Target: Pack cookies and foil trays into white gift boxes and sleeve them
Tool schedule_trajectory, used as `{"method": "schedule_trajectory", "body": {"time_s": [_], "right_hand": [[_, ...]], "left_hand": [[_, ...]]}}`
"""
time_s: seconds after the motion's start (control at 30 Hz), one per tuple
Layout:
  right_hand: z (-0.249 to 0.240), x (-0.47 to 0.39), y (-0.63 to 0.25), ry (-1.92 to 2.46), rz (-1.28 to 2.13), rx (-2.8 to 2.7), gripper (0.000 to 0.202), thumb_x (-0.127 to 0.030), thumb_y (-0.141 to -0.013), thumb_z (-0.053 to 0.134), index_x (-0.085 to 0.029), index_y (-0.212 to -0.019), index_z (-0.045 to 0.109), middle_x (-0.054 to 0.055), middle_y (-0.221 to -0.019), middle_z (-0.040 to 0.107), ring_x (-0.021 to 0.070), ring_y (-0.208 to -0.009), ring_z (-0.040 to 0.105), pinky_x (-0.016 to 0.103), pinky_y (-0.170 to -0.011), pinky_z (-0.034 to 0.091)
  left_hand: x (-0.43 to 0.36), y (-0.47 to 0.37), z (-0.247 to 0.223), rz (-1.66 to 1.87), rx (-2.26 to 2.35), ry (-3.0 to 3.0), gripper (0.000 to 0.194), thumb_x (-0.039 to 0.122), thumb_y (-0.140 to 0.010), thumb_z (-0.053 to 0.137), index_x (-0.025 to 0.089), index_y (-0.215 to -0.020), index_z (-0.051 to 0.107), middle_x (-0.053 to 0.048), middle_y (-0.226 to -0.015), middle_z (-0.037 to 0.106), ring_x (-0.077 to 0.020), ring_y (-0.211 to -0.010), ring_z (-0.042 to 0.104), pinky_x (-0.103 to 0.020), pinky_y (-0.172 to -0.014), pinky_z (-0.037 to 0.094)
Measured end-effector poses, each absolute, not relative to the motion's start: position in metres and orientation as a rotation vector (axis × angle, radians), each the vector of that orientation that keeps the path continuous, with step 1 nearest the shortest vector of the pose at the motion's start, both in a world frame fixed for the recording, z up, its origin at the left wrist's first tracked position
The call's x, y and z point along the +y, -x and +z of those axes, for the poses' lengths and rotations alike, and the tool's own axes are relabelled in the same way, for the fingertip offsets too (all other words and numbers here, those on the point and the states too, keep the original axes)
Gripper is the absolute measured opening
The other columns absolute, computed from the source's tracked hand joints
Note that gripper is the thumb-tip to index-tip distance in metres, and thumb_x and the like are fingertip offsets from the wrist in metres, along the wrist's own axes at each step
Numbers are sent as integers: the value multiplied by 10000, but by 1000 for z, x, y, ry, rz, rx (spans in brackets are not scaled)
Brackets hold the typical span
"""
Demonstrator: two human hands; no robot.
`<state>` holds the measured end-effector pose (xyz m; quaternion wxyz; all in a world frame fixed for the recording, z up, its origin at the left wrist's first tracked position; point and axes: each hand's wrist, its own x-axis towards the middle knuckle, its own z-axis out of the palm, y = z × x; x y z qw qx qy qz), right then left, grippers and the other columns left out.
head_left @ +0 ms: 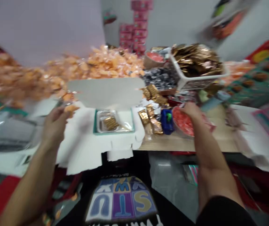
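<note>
My left hand point(54, 123) is closed on a small orange wrapped piece point(71, 108), held over the left side of the white cardboard. My right hand point(191, 110) reaches into a round bowl point(175, 125) of red wrapped pieces point(183, 120); its fingertips are blurred and partly hidden. Between my hands lies an open box with a teal rim point(95, 128) and a raised white lid point(108, 92). Inside it are a clear tray point(100, 121) and a gold packet point(111, 123). A blue tape dispenser point(167, 121) stands left of the bowl.
Orange wrapped pieces point(115, 62) are heaped along the back. Gold packets point(153, 116) lie right of the box. Behind the bowl are dark wrapped pieces point(159, 78) and a white basket point(186, 81) of gold wrappers. Pink boxes point(140, 29) are stacked farther back.
</note>
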<state>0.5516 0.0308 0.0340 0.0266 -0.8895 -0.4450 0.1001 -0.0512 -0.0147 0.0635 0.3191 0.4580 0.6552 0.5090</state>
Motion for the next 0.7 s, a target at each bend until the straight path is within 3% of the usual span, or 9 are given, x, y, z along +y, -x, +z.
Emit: {"method": "schedule_trajectory", "body": {"time_s": [0.03, 0.1, 0.17, 0.23, 0.3, 0.37, 0.47, 0.53, 0.7], "right_hand": [[33, 28, -546, 2771, 245, -1412, 253, -161, -1005, 749, 12, -1174, 826, 394, -1226, 764, 432, -1249, 760, 439, -893, 519], [33, 25, -543, 2818, 109, -1455, 373, -194, -1028, 719, 39, -1308, 795, 458, -1282, 729, 473, -1312, 726, 490, -905, 489], [35, 25, -546, 2819, 7, -1440, 440, -207, -1034, 694, 34, -1396, 764, 466, -1307, 721, 470, -1314, 720, 500, -894, 471], [40, 21, -545, 2713, -84, -1345, 437, -196, -1037, 652, -8, -1417, 760, 444, -1300, 734, 436, -1262, 731, 499, -875, 466], [48, 12, -528, 2440, -98, -1273, 414, -200, -1011, 659, -104, -1397, 771, 364, -1229, 776, 368, -1123, 745, 478, -839, 475], [55, 1, -492, 2080, 126, -1282, 416, -242, -934, 732, -192, -1344, 774, 204, -1028, 786, 278, -884, 711, 420, -759, 480], [60, -13, -411, 1591, 709, -1376, 505, -365, -814, 818, -212, -1292, 764, -1, -757, 628, 182, -621, 563, 328, -615, 439], [59, -15, -354, 1447, 918, -1439, 510, -418, -789, 821, -210, -1250, 759, -44, -678, 572, 157, -554, 508, 296, -561, 413], [50, -5, -261, 1342, 1121, -1526, 456, -379, -848, 750, -236, -1280, 728, -83, -604, 500, 136, -502, 445, 255, -503, 367]], "left_hand": [[-17, 49, 65, 1385, 1694, -1130, 161, 244, -854, 782, 191, -977, 692, 63, -738, 687, -79, -587, 461, -213, -547, 364], [-21, 49, 65, 1452, 1570, -1087, 202, 147, -816, 827, 181, -932, 666, 60, -739, 667, -66, -616, 516, -206, -605, 418], [-26, 52, 62, 1459, 1451, -1118, 324, 149, -760, 918, 196, -879, 620, 45, -752, 663, -89, -662, 609, -228, -649, 493], [-31, 53, 57, 1434, 1364, -1165, 431, 211, -713, 991, 217, -908, 606, 34, -770, 663, -129, -680, 664, -269, -653, 552], [-33, 47, 50, 1399, 1284, -1202, 507, 266, -713, 1002, 241, -1071, 644, 38, -791, 658, -150, -674, 680, -301, -657, 594], [-30, 34, 43, 1337, 1216, -1244, 591, 288, -759, 960, 265, -1267, 658, 40, -818, 658, -152, -676, 682, -315, -681, 618], [-19, 6, 33, 1217, 1212, -1332, 430, 264, -873, 819, 242, -1293, 731, -8, -894, 715, -152, -704, 688, -343, -738, 629], [-11, -10, 27, 1188, 1270, -1366, 344, 222, -908, 733, 215, -1248, 780, -39, -943, 762, -162, -729, 690, -359, -765, 624], [0, -17, 24, 1253, 1296, -1371, 416, 175, -868, 698, 192, -1275, 786, -52, -970, 776, -188, -805, 697, -375, -820, 629]]}}
